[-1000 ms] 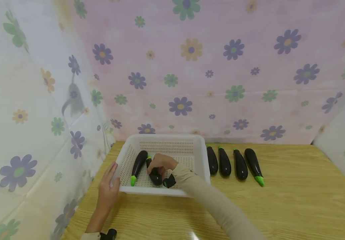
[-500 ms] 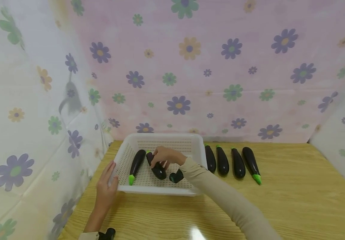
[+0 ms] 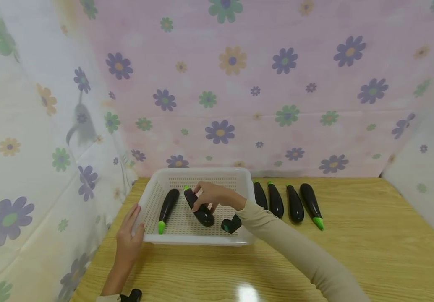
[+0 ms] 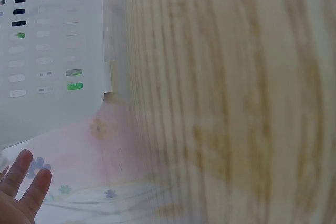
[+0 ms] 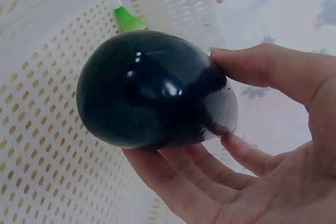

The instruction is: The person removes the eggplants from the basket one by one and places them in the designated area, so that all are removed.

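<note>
A white perforated basket [image 3: 152,238] stands on the wooden table at the back left. My right hand [image 3: 211,195] grips a dark purple eggplant [image 3: 200,207] with a green stem, raised over the basket; in the right wrist view the eggplant [image 5: 152,95] lies between thumb and fingers [image 5: 199,182]. A second eggplant [image 3: 167,204] lies inside the basket at its left. My left hand [image 3: 128,239] rests with straight fingers against the basket's front left corner; its fingertips [image 4: 23,174] show below the basket wall [image 4: 58,40].
Several more eggplants [image 3: 286,202] lie in a row on the table [image 3: 353,251] right of the basket. Flowered plastic sheeting [image 3: 239,84] closes off the back and both sides. A black wrist camera [image 3: 231,223] sits under my right forearm.
My right hand has lifted the eggplant off the basket floor and carried it up and to the right. The left hand has stayed at the basket's corner.
</note>
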The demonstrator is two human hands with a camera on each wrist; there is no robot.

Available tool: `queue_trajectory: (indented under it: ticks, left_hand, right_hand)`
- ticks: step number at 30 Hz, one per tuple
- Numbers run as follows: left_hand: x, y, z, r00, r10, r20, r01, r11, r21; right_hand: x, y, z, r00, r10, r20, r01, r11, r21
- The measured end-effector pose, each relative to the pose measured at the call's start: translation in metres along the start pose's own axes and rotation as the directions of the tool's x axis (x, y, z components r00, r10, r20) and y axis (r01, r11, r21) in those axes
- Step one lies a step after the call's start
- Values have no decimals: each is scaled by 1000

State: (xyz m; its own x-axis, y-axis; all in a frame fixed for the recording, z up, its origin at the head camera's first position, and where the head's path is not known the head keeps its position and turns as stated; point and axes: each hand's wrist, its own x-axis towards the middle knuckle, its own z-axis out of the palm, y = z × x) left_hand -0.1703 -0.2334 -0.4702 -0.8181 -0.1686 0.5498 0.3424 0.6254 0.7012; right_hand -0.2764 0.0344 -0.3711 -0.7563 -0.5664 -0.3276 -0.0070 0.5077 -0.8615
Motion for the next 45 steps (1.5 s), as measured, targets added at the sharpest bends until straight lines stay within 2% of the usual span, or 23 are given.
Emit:
queue_trajectory:
  ticks: [14, 23, 30, 39, 45]
  left_hand:
    - [0, -1, 1, 1000, 24, -9, -25, 1000, -7]
    - [-1, 0, 1, 1000, 9, 3, -9, 1000, -10]
    - [-1, 0, 1, 999, 39, -5, -39, 999, -4]
    - [-1, 2, 0, 1000, -12, 5, 12, 1000, -9]
    - [0, 1, -1, 1000, -1, 1, 1, 1000, -5]
  right_hand:
    - [-19, 3, -13, 1000, -19, -11, 19, 1000, 20]
    - [-34, 7, -20, 999, -34, -24, 34, 999, 8]
    - [-41, 8, -26, 998, -30, -52, 29, 1000, -11]
    - [-51, 7, -33, 997, -19, -70, 17, 1000, -24]
    - [-54, 8, -41, 995, -27, -99, 26, 1000, -16]
